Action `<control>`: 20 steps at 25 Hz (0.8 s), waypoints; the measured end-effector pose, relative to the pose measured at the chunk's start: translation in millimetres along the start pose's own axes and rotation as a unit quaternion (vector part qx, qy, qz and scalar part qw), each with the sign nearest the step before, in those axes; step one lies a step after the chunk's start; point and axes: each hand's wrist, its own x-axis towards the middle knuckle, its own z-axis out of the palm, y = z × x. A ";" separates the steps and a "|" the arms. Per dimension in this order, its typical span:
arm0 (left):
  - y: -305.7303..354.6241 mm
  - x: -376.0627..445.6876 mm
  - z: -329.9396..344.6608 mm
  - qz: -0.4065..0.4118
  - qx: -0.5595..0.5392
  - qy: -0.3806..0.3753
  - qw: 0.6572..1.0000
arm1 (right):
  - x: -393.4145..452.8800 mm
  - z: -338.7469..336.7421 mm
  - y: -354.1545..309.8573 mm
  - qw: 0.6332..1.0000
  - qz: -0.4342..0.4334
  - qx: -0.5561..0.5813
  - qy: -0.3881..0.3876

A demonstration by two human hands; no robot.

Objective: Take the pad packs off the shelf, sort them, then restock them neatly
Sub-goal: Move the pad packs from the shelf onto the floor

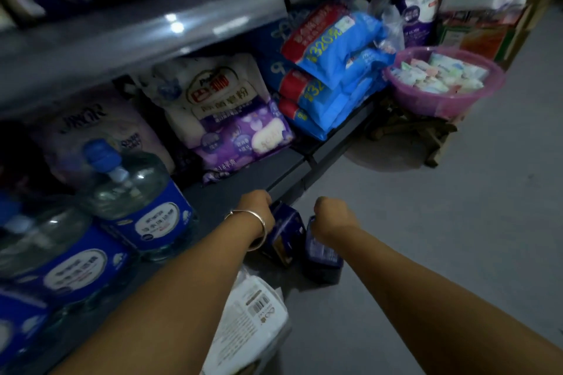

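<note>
Pad packs are seen in two places: on the bottom shelf (243, 179) and low down beside its front edge, over the grey floor (457, 222). Largest to smallest, the shelf run is noted first, dim and slightly blurred. On it, at left, large water bottles (134, 192) with blue labels are stood. Behind them a white-and-purple bag (210, 94) is leaned, with a purple pack (246, 137) lying against its foot. To the right a stack of blue packs (335, 76) is piled, tilted. Past the shelf end a pink basin (441, 94) filled with small packets is set on a low wooden stand.

Near the shelf edge, two dark purple pad packs are held. One dark pack (285, 231) is gripped from above by the left hand (257, 210), fingers curled round its top; a bangle (253, 222) is worn on that wrist. A second dark pack (323, 253) is gripped by the right hand (333, 216), fist closed over its top. The two packs are just beside each other. Below them a white pack (256, 323) with a barcode is partly hidden by the left forearm.
</note>
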 end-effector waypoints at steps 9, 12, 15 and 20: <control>-34.8 -132.9 -156.1 0.048 -0.089 0.183 0.978 | -115.6 -86.6 -141.1 0.972 -0.205 0.026 0.112; -51.3 -179.9 -200.7 0.071 -0.105 0.231 0.965 | -160.6 -103.7 -185.8 0.957 -0.254 0.019 0.141; -65.5 -218.1 -237.0 0.080 -0.111 0.271 0.953 | -197.3 -113.9 -220.8 0.945 -0.282 0.029 0.165; -95.7 -254.2 -281.1 0.084 -0.116 0.320 0.937 | -236.3 -119.3 -269.5 0.930 -0.324 0.053 0.164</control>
